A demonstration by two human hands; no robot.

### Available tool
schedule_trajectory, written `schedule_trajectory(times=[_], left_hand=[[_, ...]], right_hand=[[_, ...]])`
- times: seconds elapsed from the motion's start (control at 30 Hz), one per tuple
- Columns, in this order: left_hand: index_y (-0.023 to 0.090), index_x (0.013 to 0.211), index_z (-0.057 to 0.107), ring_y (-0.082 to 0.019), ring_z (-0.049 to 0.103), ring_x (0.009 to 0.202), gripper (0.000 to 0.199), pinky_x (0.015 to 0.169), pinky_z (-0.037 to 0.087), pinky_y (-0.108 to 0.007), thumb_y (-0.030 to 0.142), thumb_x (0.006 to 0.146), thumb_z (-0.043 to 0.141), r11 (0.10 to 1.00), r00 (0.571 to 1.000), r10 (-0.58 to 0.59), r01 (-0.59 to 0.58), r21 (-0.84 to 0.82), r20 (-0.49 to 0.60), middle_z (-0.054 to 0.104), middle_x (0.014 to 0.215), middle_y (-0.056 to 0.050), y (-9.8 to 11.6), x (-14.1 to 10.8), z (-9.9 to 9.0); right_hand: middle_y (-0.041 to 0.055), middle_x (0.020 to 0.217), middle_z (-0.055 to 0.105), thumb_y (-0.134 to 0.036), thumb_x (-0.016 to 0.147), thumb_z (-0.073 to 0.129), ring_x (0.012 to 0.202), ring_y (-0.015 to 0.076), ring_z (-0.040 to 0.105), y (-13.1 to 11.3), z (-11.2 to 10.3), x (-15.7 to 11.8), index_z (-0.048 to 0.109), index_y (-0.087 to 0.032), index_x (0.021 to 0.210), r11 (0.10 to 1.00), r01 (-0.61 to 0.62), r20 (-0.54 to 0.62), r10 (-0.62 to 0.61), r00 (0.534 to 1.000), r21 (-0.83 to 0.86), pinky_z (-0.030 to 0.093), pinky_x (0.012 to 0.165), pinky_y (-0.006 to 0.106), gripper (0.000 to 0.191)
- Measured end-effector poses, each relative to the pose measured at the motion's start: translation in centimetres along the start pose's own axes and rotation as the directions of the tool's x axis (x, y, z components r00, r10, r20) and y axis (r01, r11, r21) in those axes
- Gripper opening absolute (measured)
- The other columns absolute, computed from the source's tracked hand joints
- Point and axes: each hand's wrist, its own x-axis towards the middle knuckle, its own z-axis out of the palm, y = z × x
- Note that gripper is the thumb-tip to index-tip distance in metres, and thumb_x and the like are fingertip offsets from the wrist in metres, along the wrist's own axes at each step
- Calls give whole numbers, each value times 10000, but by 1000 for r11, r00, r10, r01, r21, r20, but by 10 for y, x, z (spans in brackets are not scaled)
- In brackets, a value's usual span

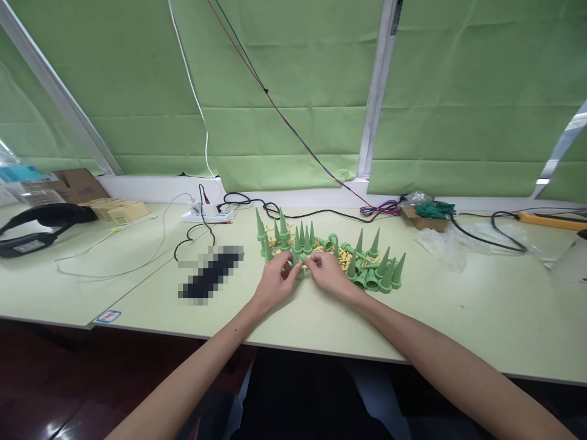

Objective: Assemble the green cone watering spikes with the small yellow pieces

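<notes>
My left hand [275, 278] curls its thumb and fingers round a green cone-shaped spike [295, 259] low over the table. Close beside it, the fingertips of my right hand [328, 272] are pinched together against the same piece; whatever small part they hold is hidden. Just behind both hands, several green plastic spikes [306, 237] stand point up. To the right, more green spikes [386, 275] stand or lie with their hollow ends showing. Small yellow plastic parts [342, 256] are heaped among them, partly covered by my right hand.
A blurred dark object [211, 275] lies left of my hands. Behind it sits a white power strip [208, 212] with black cables. Headphones [41, 226] and small yellowish boxes [121, 211] are at the far left. A cardboard box [424, 219] and plastic wrap [443, 247] lie at the right.
</notes>
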Motion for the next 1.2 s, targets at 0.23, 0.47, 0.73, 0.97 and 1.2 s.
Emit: schedule_trajectory(times=[0.23, 0.47, 0.73, 0.97, 1.2], left_hand=[[192, 816, 509, -115, 470, 622, 224, 483, 401, -199, 395, 910, 499, 1000, 1000, 14, -14, 0, -12, 492, 727, -11, 1, -1, 0], [185, 826, 555, -119, 458, 644, 200, 451, 381, -185, 360, 909, 503, 998, 998, 67, -67, -2, 19, 489, 750, -22, 3, -2, -2], [193, 957, 607, -119, 541, 688, 162, 461, 444, -196, 314, 886, 526, 995, 997, 73, -70, -74, 39, 567, 981, -76, 8, -3, -3], [191, 1003, 528, -115, 569, 716, 185, 527, 451, -204, 344, 902, 504, 989, 996, -44, 34, -147, -72, 564, 983, -57, 6, -1, -2], [171, 632, 484, -124, 454, 593, 437, 588, 367, -263, 423, 972, 372, 999, 999, -36, 36, -17, -20, 490, 620, -3, 6, 3, -5]], right_hand=[[-74, 379, 373, -397, 898, 490, 368, 114, 408, -3, 2, -3, 468, -214, 588, 965, -181, 122, 160, 980, 190, 298, 429, 223, 361], [-84, 374, 366, -402, 866, 562, 289, 81, 356, -2, 2, -3, 462, -213, 625, 825, -423, 307, 320, 896, 374, 171, 294, 185, 322], [-75, 397, 387, -394, 858, 582, 310, 79, 389, -5, 1, -4, 443, -210, 621, 750, -467, 308, 357, 882, 468, 200, 272, 177, 331], [-60, 426, 444, -508, 921, 457, 306, 91, 386, -5, -2, -3, 454, -218, 664, 902, -203, 36, 205, 978, 381, 261, 324, 215, 388], [-66, 434, 439, -568, 921, 453, 371, 110, 415, -8, -4, -5, 467, -226, 704, 947, -45, 5, 46, 999, 319, 340, 426, 234, 405]])
